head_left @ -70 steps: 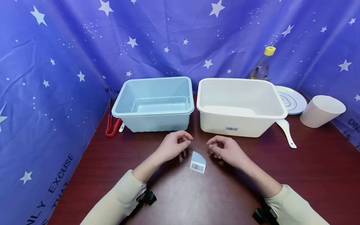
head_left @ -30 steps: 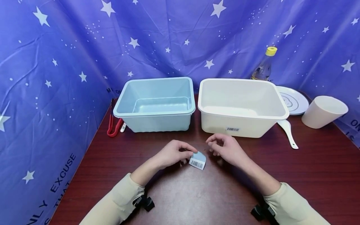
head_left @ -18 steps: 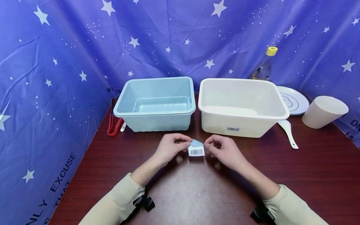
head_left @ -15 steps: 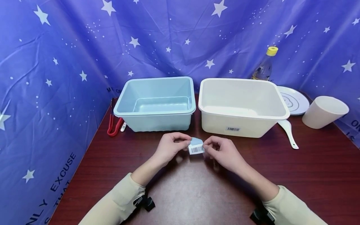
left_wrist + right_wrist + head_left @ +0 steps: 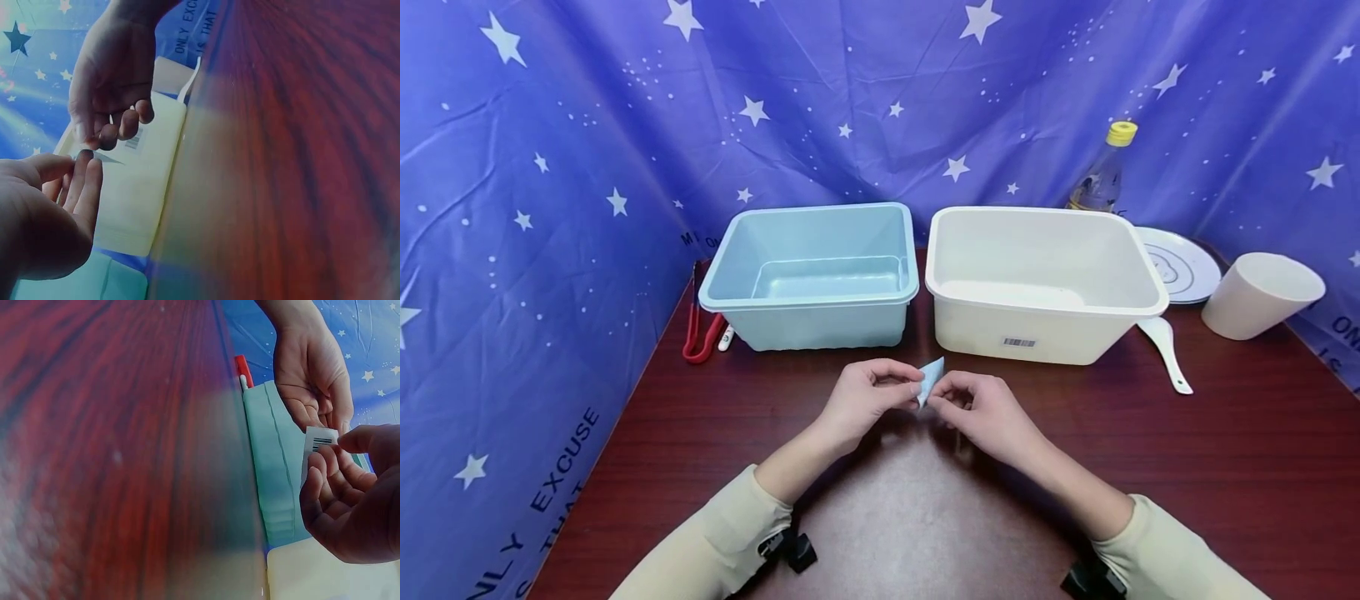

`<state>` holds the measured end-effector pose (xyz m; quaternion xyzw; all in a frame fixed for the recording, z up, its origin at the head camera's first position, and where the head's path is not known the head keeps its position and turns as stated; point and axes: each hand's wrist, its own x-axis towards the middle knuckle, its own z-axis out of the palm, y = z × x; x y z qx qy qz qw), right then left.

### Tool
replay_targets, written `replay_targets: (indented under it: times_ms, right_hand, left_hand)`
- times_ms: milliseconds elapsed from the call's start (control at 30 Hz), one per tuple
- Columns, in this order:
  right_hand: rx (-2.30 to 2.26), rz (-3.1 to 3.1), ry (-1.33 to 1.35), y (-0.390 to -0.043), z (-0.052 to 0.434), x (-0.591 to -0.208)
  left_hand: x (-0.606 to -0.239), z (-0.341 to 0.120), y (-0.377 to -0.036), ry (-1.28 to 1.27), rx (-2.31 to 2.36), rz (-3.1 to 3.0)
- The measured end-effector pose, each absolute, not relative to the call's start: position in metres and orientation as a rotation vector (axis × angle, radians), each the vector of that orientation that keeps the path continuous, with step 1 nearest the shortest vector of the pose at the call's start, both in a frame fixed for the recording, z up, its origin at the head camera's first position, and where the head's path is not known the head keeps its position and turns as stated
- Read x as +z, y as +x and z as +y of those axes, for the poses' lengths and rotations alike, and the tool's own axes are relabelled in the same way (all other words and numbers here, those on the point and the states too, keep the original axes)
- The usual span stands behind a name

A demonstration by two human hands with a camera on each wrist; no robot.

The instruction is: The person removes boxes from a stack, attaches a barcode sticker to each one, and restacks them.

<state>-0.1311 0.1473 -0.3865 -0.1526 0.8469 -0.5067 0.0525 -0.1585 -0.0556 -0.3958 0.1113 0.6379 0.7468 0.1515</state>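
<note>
Both hands pinched a small pale blue paper label with a white barcode strip (image 5: pixel 931 381), the left hand (image 5: pixel 863 398) taking its left edge between thumb and fingertips and the right hand (image 5: pixel 981 410) taking its right edge the same way, fingers curled and closed on the paper. It was held up off the dark red-brown wooden table (image 5: pixel 880 517), just in front of the gap between the two tubs and nearer the person than either. From the head view the label stood almost edge-on, a narrow sliver whose long axis ran up and slightly to the right, its pointed tip aimed toward the tubs. The right wrist view showed the white barcode face (image 5: pixel 317 445) turned toward the right palm.

Behind the hands sat a light blue rectangular plastic tub (image 5: pixel 808 279) on the left and a cream rectangular plastic tub (image 5: pixel 1043 283) on the right, side by side, close but apart. Red tongs (image 5: pixel 698 333) lay left of the blue tub. A white plastic spoon (image 5: pixel 1165 350), a white plate (image 5: pixel 1180 265), a cream cup (image 5: pixel 1258 296) and a clear bottle with a yellow cap (image 5: pixel 1105 171) stood to the right. Blue star-printed cloth (image 5: pixel 550 167) walled the table in.
</note>
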Motion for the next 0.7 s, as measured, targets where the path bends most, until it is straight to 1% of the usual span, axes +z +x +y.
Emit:
replay_targets:
  times_ms: [700]
  right_hand:
    - [-1.486, 2.64, -0.441, -0.1311, 0.1459, -0.3873]
  left_hand:
    - [-0.3962, -0.0518, -0.1535, 0.332, 2.113, 1.812]
